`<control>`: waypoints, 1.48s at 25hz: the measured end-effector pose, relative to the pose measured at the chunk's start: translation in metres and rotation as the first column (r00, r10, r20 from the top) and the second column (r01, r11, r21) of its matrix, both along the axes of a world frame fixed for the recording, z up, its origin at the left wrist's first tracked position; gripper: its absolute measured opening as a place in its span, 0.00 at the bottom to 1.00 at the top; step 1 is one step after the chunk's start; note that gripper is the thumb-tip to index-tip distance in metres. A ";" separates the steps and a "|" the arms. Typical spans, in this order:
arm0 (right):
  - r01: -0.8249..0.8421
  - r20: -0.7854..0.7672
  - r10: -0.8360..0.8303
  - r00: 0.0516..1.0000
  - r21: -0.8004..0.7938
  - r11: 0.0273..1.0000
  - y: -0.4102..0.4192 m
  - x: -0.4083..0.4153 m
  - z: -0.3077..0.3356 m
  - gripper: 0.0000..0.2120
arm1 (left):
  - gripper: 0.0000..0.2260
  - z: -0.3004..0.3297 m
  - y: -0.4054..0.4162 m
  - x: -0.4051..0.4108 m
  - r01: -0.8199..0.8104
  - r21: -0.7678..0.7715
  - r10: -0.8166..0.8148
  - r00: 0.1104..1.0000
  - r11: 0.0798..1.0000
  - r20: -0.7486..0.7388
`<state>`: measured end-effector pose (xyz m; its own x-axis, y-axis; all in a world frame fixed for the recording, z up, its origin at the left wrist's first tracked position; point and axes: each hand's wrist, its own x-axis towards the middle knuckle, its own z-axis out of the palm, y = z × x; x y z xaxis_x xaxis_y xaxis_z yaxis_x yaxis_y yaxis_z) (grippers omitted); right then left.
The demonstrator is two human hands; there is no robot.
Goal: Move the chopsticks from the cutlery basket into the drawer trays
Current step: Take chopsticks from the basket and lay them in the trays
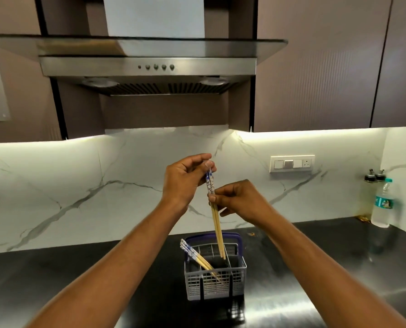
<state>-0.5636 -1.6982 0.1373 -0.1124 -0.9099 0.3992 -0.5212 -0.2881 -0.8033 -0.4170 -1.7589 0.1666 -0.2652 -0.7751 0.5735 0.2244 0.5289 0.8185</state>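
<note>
Your left hand (185, 178) and right hand (238, 201) each grip a chopstick pair (215, 209) upright, tips just clearing the basket (215, 278) on the worktop (79, 268).

Steel range hood (150, 67) centred between dull mauve wall cabinets (315, 67). White marble backsplash (79, 185), lit by strips under the cabinets. Switch plate (292, 163) at right. Black glossy countertop (55, 268); bottles (383, 204) in its far right corner.
</note>
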 end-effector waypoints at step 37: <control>0.432 -0.418 -0.112 0.901 0.852 0.297 0.104 0.125 -0.515 0.06 | 0.12 -0.360 0.042 0.129 -0.154 0.804 0.003 0.982 0.574 0.187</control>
